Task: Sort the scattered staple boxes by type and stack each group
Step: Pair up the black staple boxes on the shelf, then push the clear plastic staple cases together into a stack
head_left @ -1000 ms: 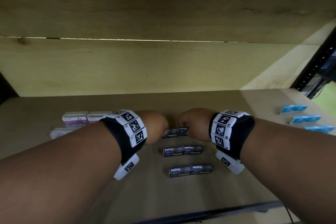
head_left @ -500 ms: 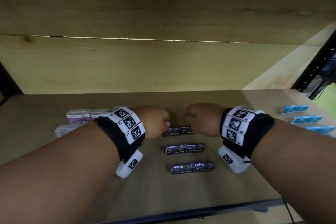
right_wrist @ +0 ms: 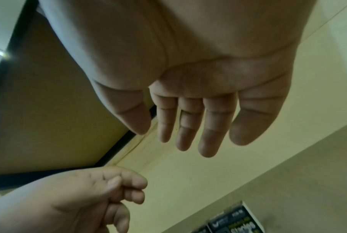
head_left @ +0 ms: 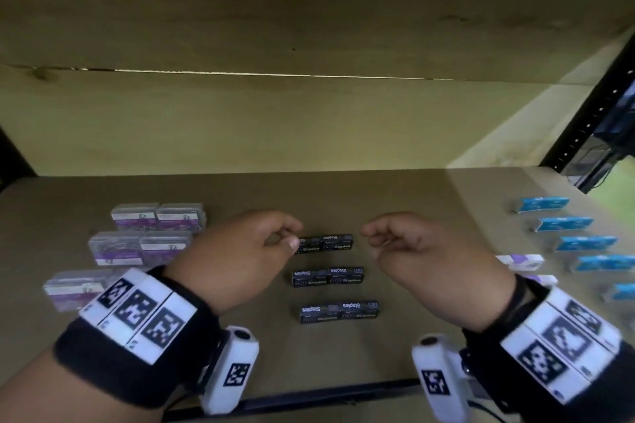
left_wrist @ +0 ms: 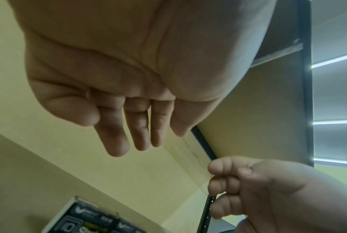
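Three rows of black staple boxes lie in the middle of the wooden shelf: a far row, a middle row and a near row. My left hand hovers at the far row's left end with its thumb close to the box, and it holds nothing. My right hand hangs just right of that row, loosely curled and empty. The left wrist view shows relaxed left fingers above a black box. In the right wrist view the right fingers are also slack.
Clear boxes with purple labels sit in rows on the left of the shelf. Blue boxes line the right side, with white and purple boxes beside them. A wooden back wall closes the shelf behind. The shelf's dark front edge runs below.
Both hands have left the far black row, where they were closed around its ends. They have drawn apart and back toward me, fingers now loose. The boxes stay in place.
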